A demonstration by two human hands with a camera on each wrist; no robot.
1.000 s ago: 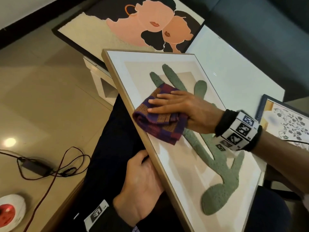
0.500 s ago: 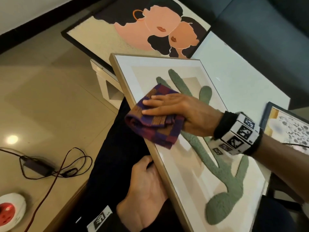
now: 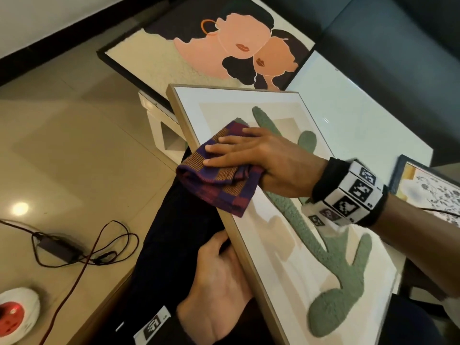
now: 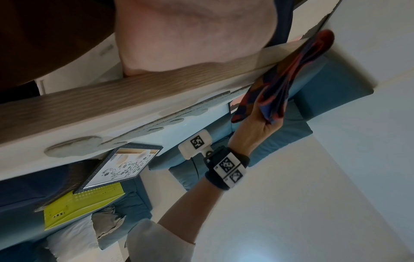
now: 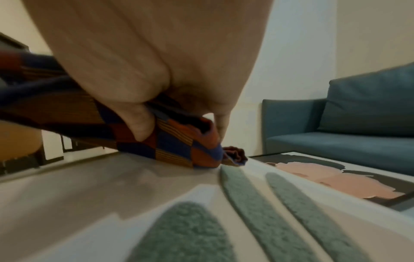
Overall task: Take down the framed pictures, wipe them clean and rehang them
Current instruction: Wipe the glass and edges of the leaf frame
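Currently the cactus picture point(image 3: 286, 245) lies tilted across the person's lap, its light wooden frame edge toward the left hand point(image 3: 221, 290). Left-hand grip: fingers go under the frame's left edge and are hidden there, palm against the side of the frame; it holds the frame. In the left wrist view the palm fills the top and the frame edge runs across beneath it.

Right hand point(image 3: 261, 160) lies flat on a folded checked cloth point(image 3: 219, 180), fingers straight and together, pressing the cloth onto the upper left part of the glass. In the right wrist view the thumb presses the cloth from the side. Part of the cloth hangs over the frame's left edge.

2 more pictures in view: a portrait picture point(image 3: 211, 53) in a black frame lies on the white worktop point(image 3: 361, 115) beyond the cactus picture, and a floral picture point(image 3: 433, 188) in a dark frame sits at the right edge.

On the floor at left: a black power adapter point(image 3: 57, 247) with looped cables and a white socket block point(image 3: 17, 314). A teal sofa point(image 5: 347, 124) stands behind the worktop.
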